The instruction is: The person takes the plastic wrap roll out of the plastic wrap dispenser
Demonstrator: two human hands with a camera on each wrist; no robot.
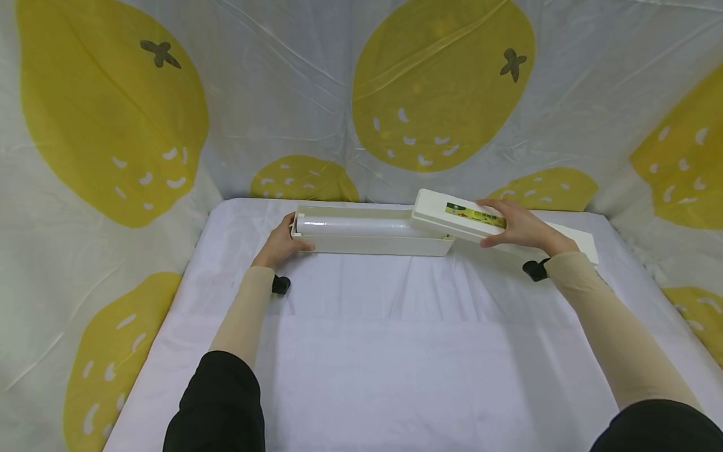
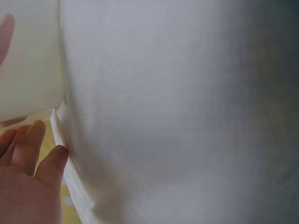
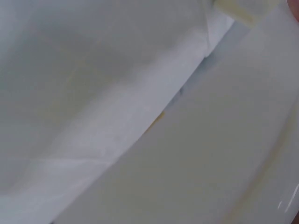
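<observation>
A long cream cling film box [image 1: 373,245] lies near the far edge of the table with its top off. Inside it rests a whitish, shiny roll of cling film [image 1: 361,226]. My left hand [image 1: 279,242] grips the box's left end, thumb along the front wall. That same end fills the upper left corner of the left wrist view, above the fingers. My right hand [image 1: 525,226] holds the white lid [image 1: 432,210] from above, tilted, its left end over the box's right end. A green and yellow label [image 1: 474,215] is on the lid. The right wrist view shows the lid close and blurred.
A white cloth [image 1: 395,376] covers the table, lightly creased before the box. Behind and at both sides hangs a white curtain [image 1: 282,94] with large yellow fruit prints. The table's far edge [image 1: 254,199] runs just behind the box.
</observation>
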